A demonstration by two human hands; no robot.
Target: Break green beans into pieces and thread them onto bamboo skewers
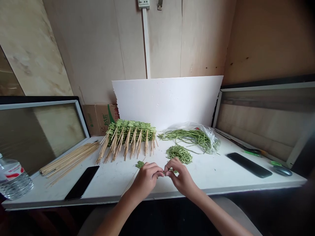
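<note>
My left hand and my right hand meet fingertip to fingertip above the front of the table. Both are closed in a pinch on a small piece of green bean, mostly hidden by the fingers. A little more green shows under the right hand's fingers. Just beyond my left hand lies a short row of bean pieces on a thin skewer, which runs partly behind that wrist. Behind my right hand is a heap of cut bean pieces.
Stacked bean skewers stand at the back left, sticks toward me. Bare skewers, a black phone and a water bottle lie left. Long beans in a plastic bag, a dark phone and a mouse are right.
</note>
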